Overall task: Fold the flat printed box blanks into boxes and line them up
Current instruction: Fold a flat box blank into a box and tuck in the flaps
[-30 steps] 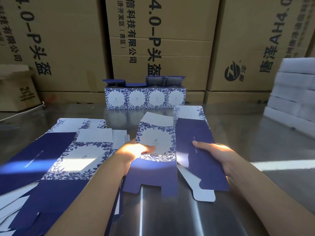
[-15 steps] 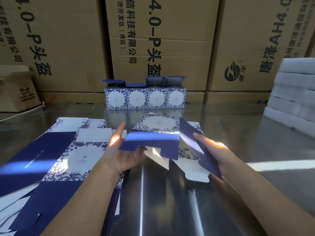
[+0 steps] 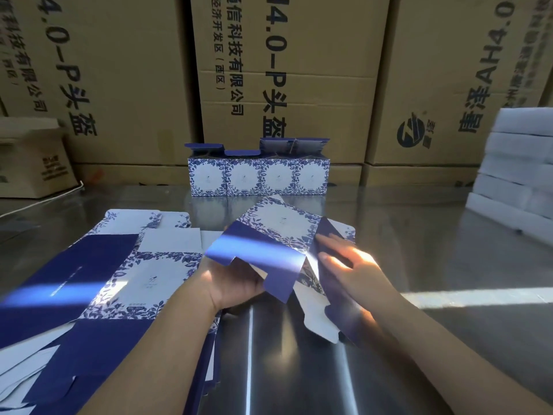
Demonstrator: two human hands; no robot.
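Left of and nearer than the row of folded boxes (image 3: 258, 178) lay the stack of flat blanks (image 3: 143, 274). Directly before that row, the left hand (image 3: 230, 283) gripped the half-folded blank (image 3: 269, 235) from beneath; the right hand (image 3: 353, 271) pinched its navy side panel. The card looked light and thin, likely to buckle: best held beside its creases.

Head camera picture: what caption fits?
Left hand and right hand fold a blue-and-white printed cardboard box blank; four folded boxes stand in a row behind.

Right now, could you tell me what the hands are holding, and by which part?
One box blank: left hand under its near navy flap, right hand on its right navy panel.
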